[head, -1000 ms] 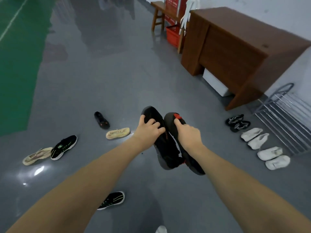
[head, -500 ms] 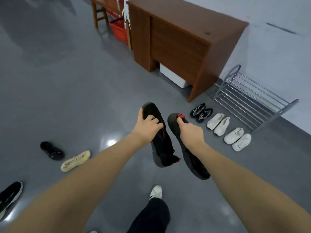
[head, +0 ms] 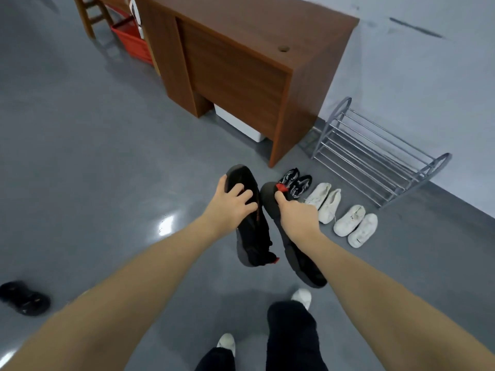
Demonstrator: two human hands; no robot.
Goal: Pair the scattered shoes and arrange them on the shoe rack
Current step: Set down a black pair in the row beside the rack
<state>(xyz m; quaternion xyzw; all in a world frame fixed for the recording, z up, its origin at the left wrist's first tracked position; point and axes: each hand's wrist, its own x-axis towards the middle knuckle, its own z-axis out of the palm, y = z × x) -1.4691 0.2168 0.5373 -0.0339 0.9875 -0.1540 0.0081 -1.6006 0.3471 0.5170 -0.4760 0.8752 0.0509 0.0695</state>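
I carry a pair of black shoes with red tabs, held side by side above the floor. My left hand (head: 232, 204) grips the left black shoe (head: 253, 236). My right hand (head: 296, 214) grips the right black shoe (head: 300, 261) near its heel. The metal shoe rack (head: 375, 153) stands bare against the wall, ahead to the right. In a row on the floor before it lie a black sneaker pair (head: 296, 182) and two white pairs, the nearer-middle pair (head: 325, 202) and the right pair (head: 356, 228).
A brown wooden desk (head: 241, 62) stands left of the rack, a white box (head: 238, 125) under it. A red basket (head: 132, 40) and a wooden stool sit farther back. One black shoe (head: 25, 297) lies at the lower left. My legs and white shoes show below.
The view has swung right and moved closer to the rack. The scattered shoes on the left have slid out of sight. Both hands keep hold of the black shoes.
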